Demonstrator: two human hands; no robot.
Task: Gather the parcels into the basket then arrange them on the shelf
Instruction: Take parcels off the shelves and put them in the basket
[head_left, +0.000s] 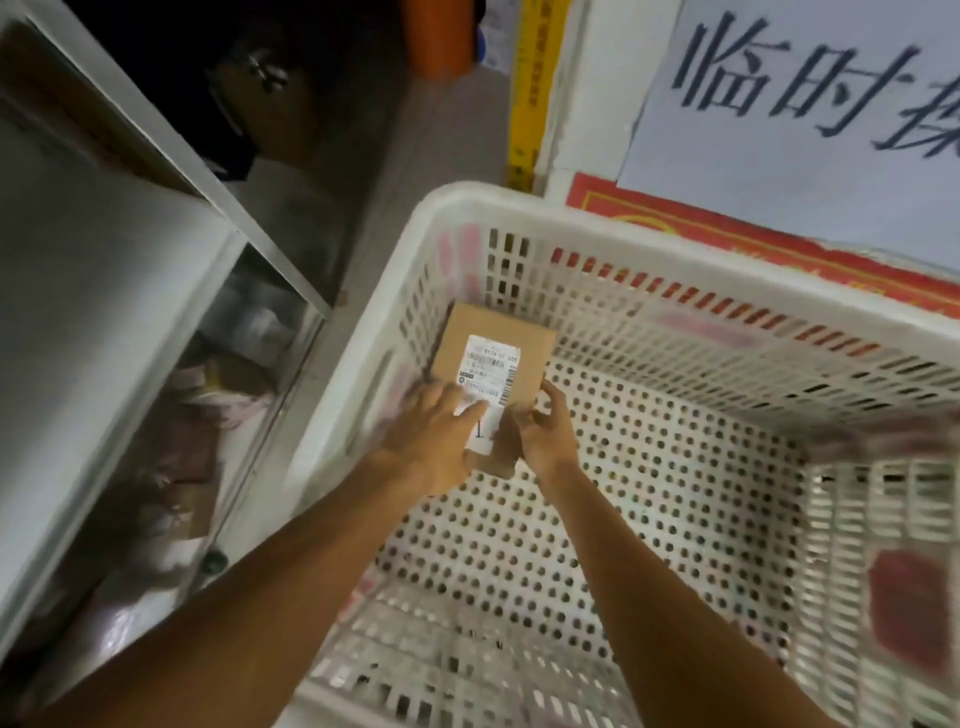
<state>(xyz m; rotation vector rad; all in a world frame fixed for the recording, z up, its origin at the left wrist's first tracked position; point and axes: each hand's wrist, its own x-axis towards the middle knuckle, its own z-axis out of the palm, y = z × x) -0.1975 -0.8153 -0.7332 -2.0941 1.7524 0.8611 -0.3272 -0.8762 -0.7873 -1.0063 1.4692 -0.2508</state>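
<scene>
Two hands on one parcel! The left hand is spread over the near left part of the small brown cardboard parcel, fingers curled over its left edge and thumb lying across the lower end of the white label. The right hand grips the near right corner, fingers bent round the edge. So both hands are closed on that parcel, which lies between them and runs out ahead of the fingertips. It is inside the white plastic basket, close to the basket's corner just beyond the left hand. Whether its underside touches the basket's holed floor, I can't tell.

Left of the left hand, outside the basket, stands a white shelf. On its lower level, down beside the left forearm, lie some bags, too blurred to make out. Well beyond the right hand, past the basket's far rim, a white sign with big dark characters hangs above a red band. Straight ahead of the left hand, past the rim, a yellow strip runs upward.
</scene>
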